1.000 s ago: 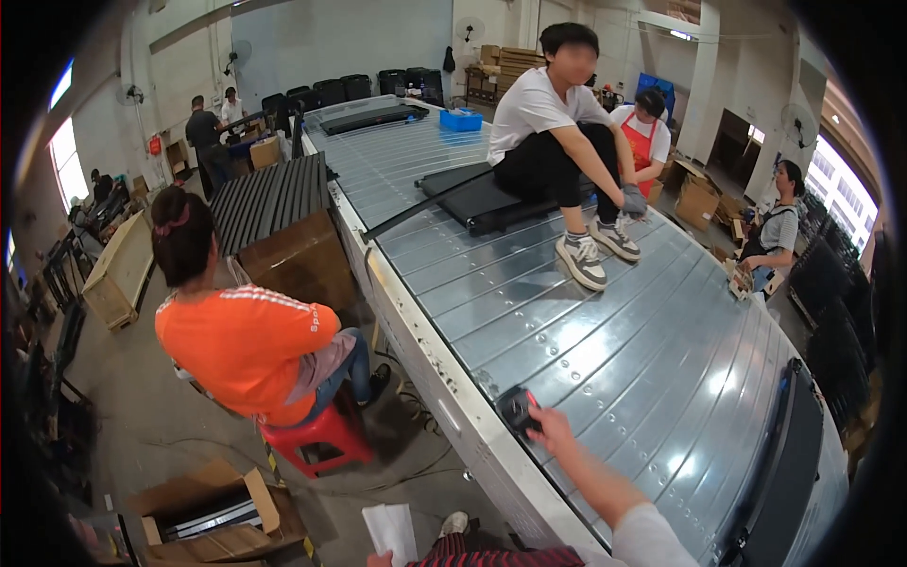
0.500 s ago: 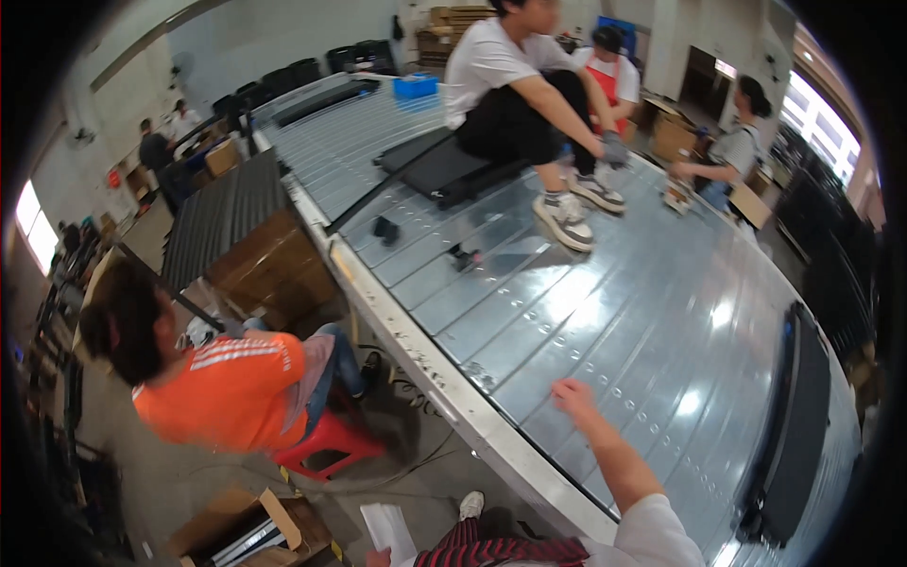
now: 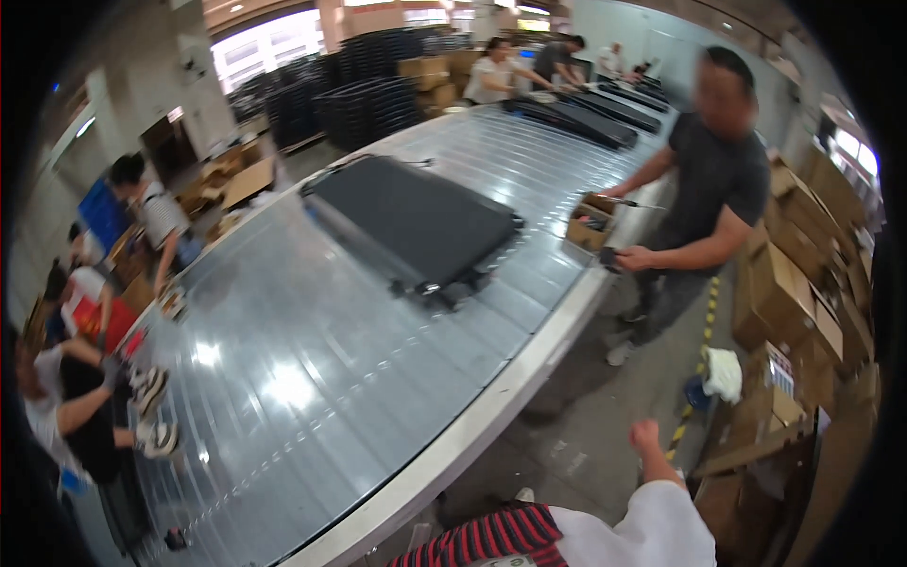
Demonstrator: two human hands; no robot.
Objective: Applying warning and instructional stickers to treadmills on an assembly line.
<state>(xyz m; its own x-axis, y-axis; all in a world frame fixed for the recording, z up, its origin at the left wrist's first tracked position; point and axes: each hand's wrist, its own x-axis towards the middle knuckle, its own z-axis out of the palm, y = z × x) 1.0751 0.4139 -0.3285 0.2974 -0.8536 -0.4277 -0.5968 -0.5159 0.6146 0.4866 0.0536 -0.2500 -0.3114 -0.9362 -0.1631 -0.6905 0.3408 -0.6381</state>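
My right hand (image 3: 644, 435) hangs over the floor beside the metal conveyor table, its fingers curled into a loose fist with nothing visible in them. It touches nothing. My left hand is out of view; an indistinct pale sheet (image 3: 419, 537) shows at the lower edge beside my striped red and black garment (image 3: 487, 543). On the silvery conveyor table (image 3: 331, 416) lies a flat black deck, like a treadmill base (image 3: 416, 222). Across from me, a co-worker in a dark grey shirt (image 3: 723, 170) holds a screwdriver-like tool (image 3: 635, 203) above an open cardboard box (image 3: 590, 222).
More black decks (image 3: 572, 123) lie farther along the table. A person sits on its left end (image 3: 80, 406). Cardboard boxes (image 3: 784, 302) pile up at the right, near yellow-black floor tape (image 3: 709, 326). The table's white rim (image 3: 453, 454) runs close before me.
My view has swung right, bringing the grey-shirted co-worker and black decks into sight. My right hand has moved from above the table to over the floor. My left hand has left view.
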